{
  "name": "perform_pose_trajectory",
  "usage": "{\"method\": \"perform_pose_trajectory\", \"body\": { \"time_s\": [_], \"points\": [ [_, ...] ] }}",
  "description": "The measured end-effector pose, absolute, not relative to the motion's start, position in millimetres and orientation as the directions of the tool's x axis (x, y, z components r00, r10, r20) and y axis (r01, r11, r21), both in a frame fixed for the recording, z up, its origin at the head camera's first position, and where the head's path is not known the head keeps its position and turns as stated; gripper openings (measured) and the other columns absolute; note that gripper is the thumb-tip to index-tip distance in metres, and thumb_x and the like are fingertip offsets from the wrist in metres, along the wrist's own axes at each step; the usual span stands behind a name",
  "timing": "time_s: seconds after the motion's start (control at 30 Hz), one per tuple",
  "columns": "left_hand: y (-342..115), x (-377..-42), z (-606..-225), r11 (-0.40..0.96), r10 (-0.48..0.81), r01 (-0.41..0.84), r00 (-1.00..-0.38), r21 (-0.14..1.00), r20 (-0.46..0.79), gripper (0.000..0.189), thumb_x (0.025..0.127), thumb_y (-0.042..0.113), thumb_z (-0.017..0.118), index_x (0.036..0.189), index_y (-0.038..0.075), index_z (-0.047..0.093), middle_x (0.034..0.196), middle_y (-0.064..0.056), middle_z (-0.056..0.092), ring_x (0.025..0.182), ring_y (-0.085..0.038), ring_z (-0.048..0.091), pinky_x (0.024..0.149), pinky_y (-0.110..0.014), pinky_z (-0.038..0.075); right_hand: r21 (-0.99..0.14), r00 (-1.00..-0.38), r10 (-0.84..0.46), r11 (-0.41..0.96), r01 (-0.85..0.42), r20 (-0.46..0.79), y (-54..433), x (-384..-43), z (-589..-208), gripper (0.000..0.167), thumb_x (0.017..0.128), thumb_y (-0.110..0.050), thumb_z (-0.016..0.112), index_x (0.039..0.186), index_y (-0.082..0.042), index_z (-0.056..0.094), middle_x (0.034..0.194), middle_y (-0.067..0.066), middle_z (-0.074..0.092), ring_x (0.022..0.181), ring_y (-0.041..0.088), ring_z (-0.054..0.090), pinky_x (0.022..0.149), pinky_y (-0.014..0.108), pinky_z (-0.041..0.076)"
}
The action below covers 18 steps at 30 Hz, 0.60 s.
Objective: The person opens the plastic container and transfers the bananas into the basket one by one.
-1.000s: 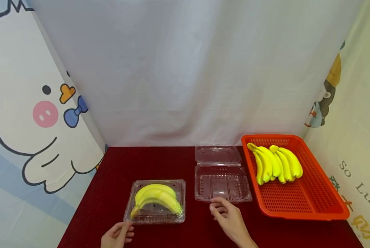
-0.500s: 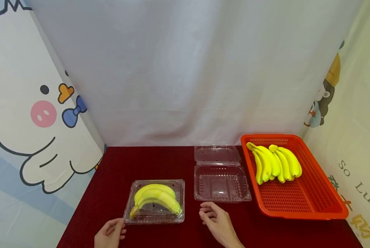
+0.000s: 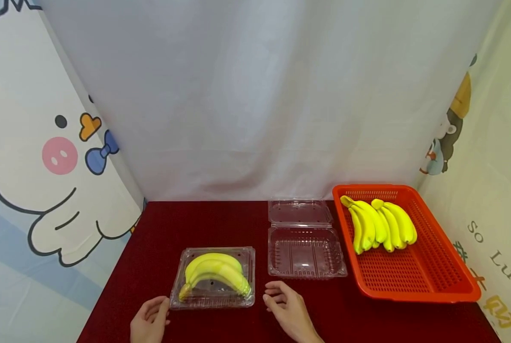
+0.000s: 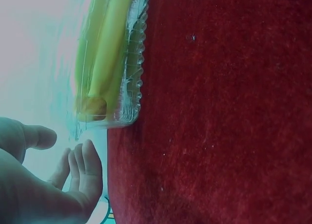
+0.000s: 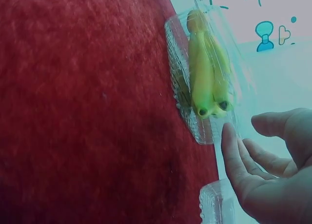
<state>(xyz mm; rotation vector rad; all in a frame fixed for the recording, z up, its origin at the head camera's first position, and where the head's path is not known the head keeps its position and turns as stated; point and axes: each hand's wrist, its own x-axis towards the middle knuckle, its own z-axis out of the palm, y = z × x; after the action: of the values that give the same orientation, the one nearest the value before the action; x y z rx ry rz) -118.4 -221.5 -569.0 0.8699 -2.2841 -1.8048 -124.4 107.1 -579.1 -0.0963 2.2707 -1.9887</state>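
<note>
A lidded clear plastic clamshell box (image 3: 248, 257) with a bunch of bananas (image 3: 215, 272) inside lies on the dark red cloth in the head view. By its near left corner is my left hand (image 3: 149, 320), relaxed and holding nothing. The left wrist view shows that hand (image 4: 58, 177) with thumb and fingers apart, just short of the box (image 4: 136, 87). My right hand (image 3: 290, 312) is off the box's near right corner, its fingers loosely bent around nothing. In the right wrist view, its fingers (image 5: 233, 155) point toward the box (image 5: 178, 82).
A second clear box (image 3: 276, 267) stands with its lid (image 3: 300, 212) folded back, beyond my right hand. At the right, an orange-red basket (image 3: 409, 297) holds two bunches of bananas (image 3: 398, 228). A white curtain (image 3: 238, 119) hangs behind the table.
My right hand has moved left, from the front of the second box toward the banana box. My left hand has drawn slightly left. The boxes and basket stay put.
</note>
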Motion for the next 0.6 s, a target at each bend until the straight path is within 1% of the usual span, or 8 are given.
{"method": "perform_pose_trajectory", "body": {
  "time_s": [0.17, 0.27, 0.47, 0.6],
  "points": [
    [-219.7, -122.1, -571.4, 0.173, -0.485, -0.388, -0.834, 0.905, -0.265, 0.044, 0.100, 0.028, 0.067, 0.126, -0.007, 0.060, 0.094, -0.004, 0.069, 0.070, -0.002, 0.060, 0.059, -0.024, 0.056, -0.993, -0.990, -0.128, 0.107, 0.038, -0.052, 98.6, -125.6, -582.4, 0.028, 0.099, -0.011, 0.069, 0.123, 0.003, 0.065, 0.108, 0.013, 0.069, 0.088, 0.021, 0.071, 0.073, 0.025, 0.060],
    [-218.1, -124.4, -572.2, 0.170, -0.479, -0.384, -0.837, 0.908, -0.264, 0.045, 0.101, 0.027, 0.066, 0.128, -0.007, 0.060, 0.099, -0.009, 0.069, 0.070, -0.001, 0.060, 0.060, -0.023, 0.056, -0.994, -0.991, -0.124, 0.101, 0.038, -0.050, 93.4, -126.5, -583.9, 0.028, 0.099, -0.012, 0.069, 0.123, 0.003, 0.065, 0.107, 0.013, 0.068, 0.089, 0.020, 0.071, 0.074, 0.025, 0.060],
    [-215.4, -125.9, -573.0, 0.145, -0.455, -0.359, -0.852, 0.922, -0.260, 0.041, 0.102, 0.018, 0.062, 0.133, -0.009, 0.057, 0.106, -0.017, 0.069, 0.071, -0.001, 0.062, 0.063, -0.023, 0.058, -0.995, -0.993, -0.110, 0.097, 0.023, -0.034, 82.9, -127.0, -583.3, 0.030, 0.097, -0.012, 0.072, 0.122, 0.002, 0.065, 0.110, 0.014, 0.068, 0.091, 0.020, 0.071, 0.077, 0.024, 0.059],
    [-213.8, -126.0, -572.1, 0.121, -0.439, -0.336, -0.862, 0.934, -0.253, 0.039, 0.102, 0.011, 0.060, 0.135, -0.010, 0.055, 0.104, -0.015, 0.069, 0.071, 0.000, 0.063, 0.065, -0.023, 0.059, -0.995, -0.995, -0.096, 0.094, 0.029, -0.038, 79.0, -126.3, -579.8, 0.031, 0.094, -0.012, 0.074, 0.121, 0.001, 0.066, 0.112, 0.014, 0.068, 0.093, 0.021, 0.070, 0.077, 0.024, 0.058]
  ]
}}
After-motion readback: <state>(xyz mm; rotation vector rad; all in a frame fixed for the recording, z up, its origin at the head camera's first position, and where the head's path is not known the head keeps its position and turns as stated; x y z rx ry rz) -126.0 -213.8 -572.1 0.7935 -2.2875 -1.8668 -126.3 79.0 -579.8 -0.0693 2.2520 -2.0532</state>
